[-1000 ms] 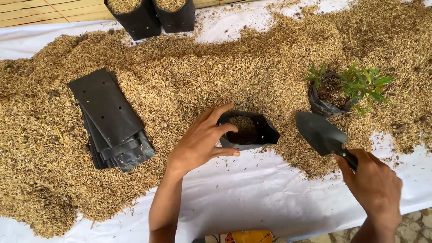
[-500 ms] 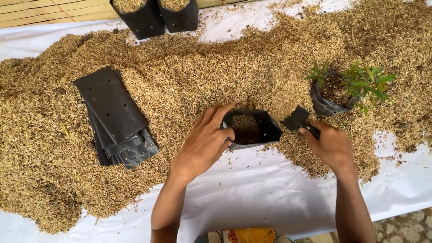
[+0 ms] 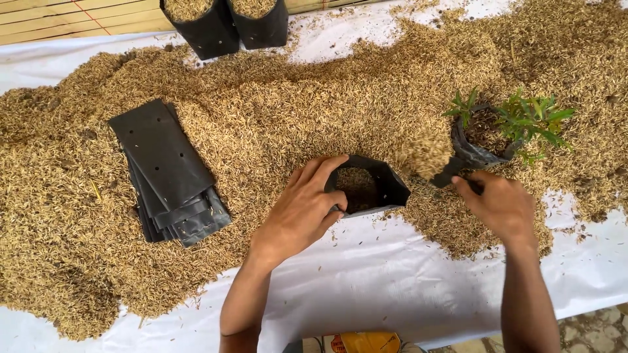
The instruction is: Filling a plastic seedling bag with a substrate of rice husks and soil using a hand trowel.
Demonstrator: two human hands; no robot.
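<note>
My left hand (image 3: 302,212) grips the near rim of an open black plastic grow bag (image 3: 383,186) that lies in the rice husk and is partly filled with husk. To its right, my right hand (image 3: 500,202) is closed on the handle of a small dark trowel (image 3: 445,175), whose blade carries a heap of husk beside the bag's mouth. Just behind the trowel stands a black bag holding a green seedling (image 3: 523,121).
A broad layer of rice husk (image 3: 294,111) covers a white sheet (image 3: 366,294). A stack of flat black grow bags (image 3: 167,170) lies at the left. Two husk-filled black bags (image 3: 226,23) stand at the far edge. A yellow object (image 3: 363,342) sits at the bottom edge.
My right hand swung the trowel from the near right into the husk and now lifts a loaded blade toward the bag's mouth. My left hand kept its hold on the bag's rim.
</note>
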